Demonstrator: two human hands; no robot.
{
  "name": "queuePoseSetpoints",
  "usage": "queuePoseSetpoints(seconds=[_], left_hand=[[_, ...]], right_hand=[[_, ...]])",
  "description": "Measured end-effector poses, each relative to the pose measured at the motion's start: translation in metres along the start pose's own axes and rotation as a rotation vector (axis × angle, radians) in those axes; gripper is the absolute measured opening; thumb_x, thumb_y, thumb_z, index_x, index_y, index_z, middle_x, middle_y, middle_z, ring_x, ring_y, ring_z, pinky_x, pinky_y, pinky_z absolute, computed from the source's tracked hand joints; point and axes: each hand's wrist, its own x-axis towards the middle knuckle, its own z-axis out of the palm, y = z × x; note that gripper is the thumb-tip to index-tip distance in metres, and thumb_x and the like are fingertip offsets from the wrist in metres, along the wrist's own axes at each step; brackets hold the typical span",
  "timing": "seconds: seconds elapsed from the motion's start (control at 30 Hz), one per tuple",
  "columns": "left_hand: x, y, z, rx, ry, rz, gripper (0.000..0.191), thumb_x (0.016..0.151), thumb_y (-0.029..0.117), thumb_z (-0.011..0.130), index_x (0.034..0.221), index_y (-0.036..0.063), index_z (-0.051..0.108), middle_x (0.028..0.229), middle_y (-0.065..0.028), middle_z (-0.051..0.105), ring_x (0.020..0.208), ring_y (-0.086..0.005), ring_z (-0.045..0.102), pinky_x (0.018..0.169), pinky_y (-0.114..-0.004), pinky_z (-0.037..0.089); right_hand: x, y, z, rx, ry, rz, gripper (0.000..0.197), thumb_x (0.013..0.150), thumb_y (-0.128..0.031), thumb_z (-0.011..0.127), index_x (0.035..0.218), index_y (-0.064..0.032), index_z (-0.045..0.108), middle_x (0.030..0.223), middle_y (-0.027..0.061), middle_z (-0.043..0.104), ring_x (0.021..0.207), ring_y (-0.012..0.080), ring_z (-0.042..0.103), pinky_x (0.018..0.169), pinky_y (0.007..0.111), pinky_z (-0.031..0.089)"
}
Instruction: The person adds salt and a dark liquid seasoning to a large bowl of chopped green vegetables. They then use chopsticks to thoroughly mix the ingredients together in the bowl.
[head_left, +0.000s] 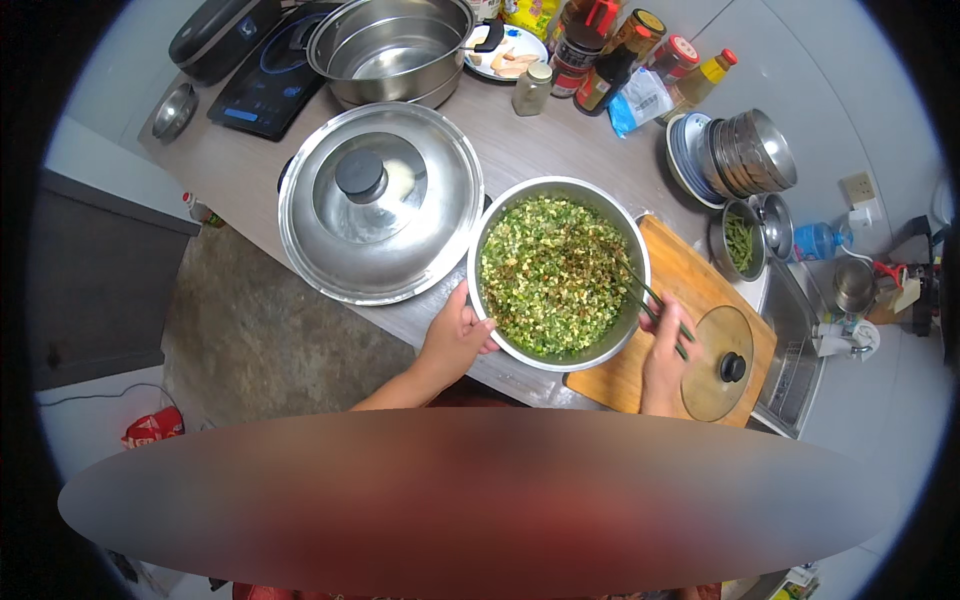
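Observation:
In front of me stands a wide metal bowl (636, 330), filled with a chopped green and yellow mixture (551, 277) that has a darker brown patch at its right. My left hand (456, 330) grips the bowl's near left rim, thumb on the outside and fingers curled at the edge. My right hand (666, 337) holds a pair of dark green chopsticks (646, 287), whose tips reach into the mixture at the right side. Beneath the bowl's right side lies a wooden cutting board (611, 381), partly covered by it. A round glass lid (709, 382) with a black knob rests on that board.
Left of the bowl is a steel-lidded pot (315, 255). Behind it are an open steamer pot (405, 64) and an induction cooker (262, 97). Sauce bottles (600, 75) line the wall. Stacked metal bowls (750, 154), a bowl of green beans (739, 240) and a sink (791, 337) are at right.

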Motion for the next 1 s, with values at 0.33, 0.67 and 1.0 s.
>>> queuePoseSetpoints(seconds=[0.33,0.67,1.0], left_hand=[[0.001,-0.002,-0.002,0.018,0.010,-0.010,0.058,0.089,0.005,0.054,0.139,0.0060,0.025,0.090,-0.0075,0.061,0.070,-0.0117,0.059,0.063,-0.024,0.050],[0.003,-0.003,-0.001,0.005,0.023,-0.002,0.057,0.088,0.005,0.055,0.138,0.0055,0.027,0.093,-0.0080,0.062,0.072,-0.0116,0.059,0.062,-0.023,0.049],[-0.004,-0.009,0.005,-0.020,0.046,0.048,0.074,0.087,0.001,0.053,0.145,0.0093,0.007,0.088,-0.0111,0.061,0.069,-0.0136,0.060,0.062,-0.026,0.051]], right_hand=[[-0.020,0.002,0.035,0.111,-0.340,0.052,0.020,0.092,-0.009,0.052,0.099,0.0057,0.064,0.088,0.0128,0.065,0.074,0.0163,0.064,0.067,0.025,0.053],[-0.056,-0.033,0.032,-0.269,-0.668,-0.357,0.014,0.086,-0.006,0.060,0.096,-0.0019,0.068,0.085,0.0115,0.068,0.075,0.0206,0.065,0.065,0.030,0.052],[-0.018,-0.008,0.001,0.019,-0.190,-0.100,0.018,0.092,-0.005,0.051,0.099,0.0063,0.064,0.089,0.0130,0.065,0.071,0.0171,0.064,0.063,0.025,0.054]])
